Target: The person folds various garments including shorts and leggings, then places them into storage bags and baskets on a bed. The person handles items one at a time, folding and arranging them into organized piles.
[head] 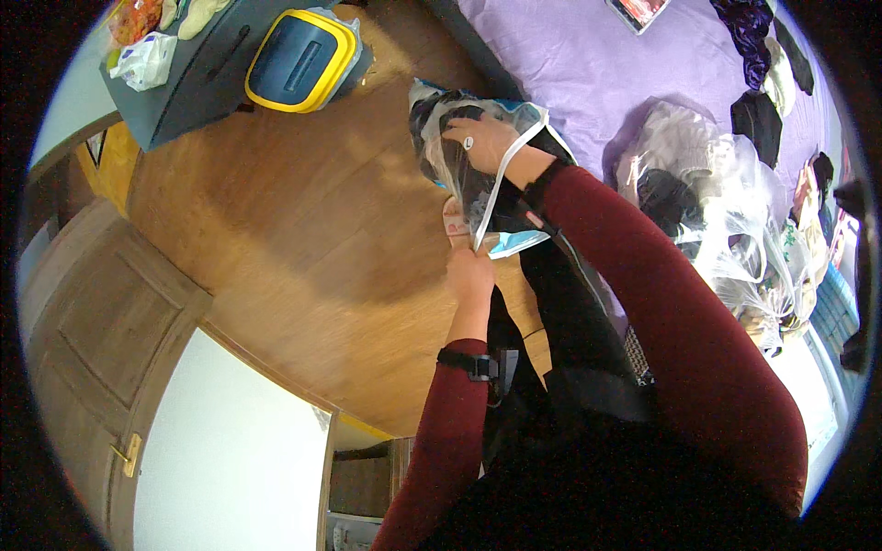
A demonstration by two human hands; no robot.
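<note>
A clear plastic bag (455,162) with a white-trimmed opening and blue edges is held in front of my legs, above the floor and beside the bed. Dark items, seemingly cloth, show through its front. Pinching the white trim at the lower side of the opening is my left hand (470,272). My right hand (486,141) reaches in through the opening up to the wrist and shows through the clear plastic, over the dark contents. Whether its fingers grip anything is unclear. A small round white sticker (469,143) appears over that hand.
To the right is a bed with a purple sheet (579,55), bearing a large translucent bag of clothes (716,193) and dark garments (756,127). A yellow-rimmed bin (303,62) stands on the wooden floor (275,206) by a dark grey cabinet (186,96). A wooden door (117,330) is at left.
</note>
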